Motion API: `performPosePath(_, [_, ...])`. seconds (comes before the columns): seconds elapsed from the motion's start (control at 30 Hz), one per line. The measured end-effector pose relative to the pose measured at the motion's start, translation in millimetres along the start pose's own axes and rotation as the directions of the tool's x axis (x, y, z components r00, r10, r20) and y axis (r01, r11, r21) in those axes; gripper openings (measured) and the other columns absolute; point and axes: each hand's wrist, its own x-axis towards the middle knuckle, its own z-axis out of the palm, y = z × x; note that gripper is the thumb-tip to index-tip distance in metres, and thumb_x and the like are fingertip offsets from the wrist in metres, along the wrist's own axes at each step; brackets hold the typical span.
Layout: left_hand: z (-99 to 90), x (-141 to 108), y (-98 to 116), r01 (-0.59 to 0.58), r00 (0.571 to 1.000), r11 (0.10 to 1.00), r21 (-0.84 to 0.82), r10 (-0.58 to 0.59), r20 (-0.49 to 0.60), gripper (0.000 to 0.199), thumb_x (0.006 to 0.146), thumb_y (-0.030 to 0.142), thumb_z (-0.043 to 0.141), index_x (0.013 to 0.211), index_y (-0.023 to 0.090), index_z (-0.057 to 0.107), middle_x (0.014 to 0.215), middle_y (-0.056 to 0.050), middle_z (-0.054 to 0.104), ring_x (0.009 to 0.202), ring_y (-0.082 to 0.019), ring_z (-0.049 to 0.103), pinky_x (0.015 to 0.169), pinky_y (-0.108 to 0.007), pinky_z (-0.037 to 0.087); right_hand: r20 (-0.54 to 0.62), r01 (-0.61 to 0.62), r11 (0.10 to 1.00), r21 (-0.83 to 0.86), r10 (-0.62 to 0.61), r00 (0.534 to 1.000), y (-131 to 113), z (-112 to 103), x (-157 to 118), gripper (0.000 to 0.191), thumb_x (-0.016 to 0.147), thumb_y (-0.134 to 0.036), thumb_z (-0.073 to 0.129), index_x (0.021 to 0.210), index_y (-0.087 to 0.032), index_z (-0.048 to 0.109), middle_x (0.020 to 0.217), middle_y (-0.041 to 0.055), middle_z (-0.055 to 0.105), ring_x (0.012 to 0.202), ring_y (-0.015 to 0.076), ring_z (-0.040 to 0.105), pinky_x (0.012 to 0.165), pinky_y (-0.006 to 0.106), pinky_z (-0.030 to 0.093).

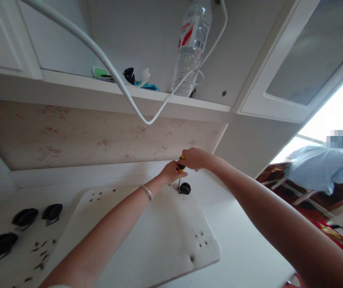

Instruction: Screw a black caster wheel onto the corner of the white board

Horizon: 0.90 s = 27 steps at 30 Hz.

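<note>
A screwdriver [182, 165] with a yellow and black handle stands nearly upright, its thin shaft pointing down beside a black caster wheel [185, 188]. My right hand [196, 158] is closed around the top of the handle. Lower on the same handle, my left hand [172, 173] grips with its fingers, a bracelet on its wrist. The caster sits at the far right corner of a white board [147, 232] with rounded corners. Small screw holes show at other corners of the board. My fingers hide part of the screwdriver; its tip is hard to make out.
Three loose casters, one of them a black caster [25, 217], lie left of the board near several scattered screws [41, 254]. Overhead, a shelf [135, 93] holds a plastic bottle [189, 52] and small items. A white cable [123, 86] hangs down from it.
</note>
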Motion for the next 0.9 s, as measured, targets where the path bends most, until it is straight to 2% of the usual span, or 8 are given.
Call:
performPosePath(0.1, [-3.9,-4.3,-0.2,-0.016,0.999,1.0,-0.016,0.016,0.03,0.031,0.092,0.035,0.06,0.117,0.016,0.06,0.117,-0.008,0.064,0.098,-0.022,0.064,0.083,-0.042,0.055,0.092,0.014,0.999,0.029,-0.017,0.996,-1.0,-5.0,-0.8,0.033,0.094,-0.037,0.058,0.12,-0.017,0.058,0.115,0.0078,0.062,0.093,0.0189,0.064,0.078,0.039,0.055])
performPosePath(0.2, [-6.2,-6.9,0.0,-0.006,0.999,1.0,-0.011,0.007,0.048,0.031,0.092,0.035,0.06,0.116,0.016,0.061,0.117,-0.007,0.064,0.098,-0.022,0.064,0.083,-0.042,0.055,0.101,-0.007,0.999,0.036,0.004,0.995,-3.4,-4.2,-1.2,0.034,0.094,-0.038,0.058,0.121,-0.018,0.058,0.114,0.0075,0.062,0.091,0.0184,0.064,0.077,0.038,0.055])
performPosePath(0.37, [0.0,-5.0,2.8,0.018,0.999,1.0,0.009,-0.019,0.045,0.029,0.091,0.035,0.061,0.113,0.016,0.062,0.114,-0.008,0.065,0.098,-0.021,0.064,0.085,-0.043,0.055,-0.097,-0.099,0.995,-0.01,0.097,0.991,-11.6,6.2,2.0,0.035,0.094,-0.039,0.058,0.122,-0.018,0.058,0.121,0.009,0.06,0.101,0.0219,0.062,0.085,0.044,0.053])
performPosePath(0.47, [3.3,-3.7,2.1,0.021,0.999,1.0,0.018,-0.021,0.03,0.03,0.091,0.035,0.061,0.114,0.016,0.061,0.114,-0.008,0.065,0.098,-0.022,0.064,0.085,-0.043,0.054,-0.159,0.012,1.0,0.005,-0.011,0.987,-10.0,7.2,2.0,0.035,0.094,-0.037,0.059,0.124,-0.019,0.057,0.125,0.0092,0.058,0.104,0.0225,0.061,0.087,0.045,0.052])
performPosePath(0.57, [3.5,-4.4,-1.5,0.007,1.0,1.0,0.007,-0.007,0.024,0.031,0.092,0.035,0.06,0.117,0.016,0.06,0.116,-0.008,0.064,0.099,-0.022,0.064,0.085,-0.043,0.055,-0.149,0.168,0.985,0.039,-0.161,0.976,-4.9,5.2,0.3,0.036,0.093,-0.034,0.059,0.126,-0.02,0.056,0.129,0.0093,0.056,0.105,0.0222,0.06,0.087,0.044,0.052])
performPosePath(0.63, [3.5,-4.9,-3.7,-0.003,1.0,1.0,0.003,0.003,0.029,0.031,0.092,0.035,0.06,0.117,0.016,0.06,0.117,-0.008,0.064,0.099,-0.022,0.064,0.085,-0.043,0.055,-0.136,0.193,0.98,0.048,-0.185,0.973,-3.3,5.4,-0.2,0.037,0.093,-0.034,0.06,0.127,-0.021,0.055,0.13,0.0091,0.055,0.105,0.022,0.06,0.087,0.043,0.052])
performPosePath(0.8, [6.9,-1.3,-3.9,0.01,0.999,0.999,0.045,-0.011,0.035,0.03,0.091,0.037,0.061,0.113,0.016,0.062,0.113,-0.007,0.065,0.097,-0.021,0.064,0.085,-0.043,0.054,-0.165,-0.067,0.998,-0.012,0.064,0.984,-8.4,11.4,3.5,0.037,0.094,-0.04,0.058,0.124,-0.018,0.057,0.123,0.0095,0.059,0.102,0.0224,0.061,0.086,0.045,0.052])
performPosePath(0.9, [9.8,0.3,-4.6,0.006,0.999,0.998,0.068,-0.009,0.037,0.03,0.091,0.037,0.061,0.113,0.016,0.062,0.114,-0.007,0.065,0.098,-0.022,0.064,0.085,-0.043,0.054,-0.145,-0.105,0.993,-0.059,0.096,0.985,-8.9,11.4,6.7,0.035,0.093,-0.038,0.059,0.122,-0.018,0.058,0.122,0.0091,0.06,0.102,0.022,0.061,0.086,0.044,0.053])
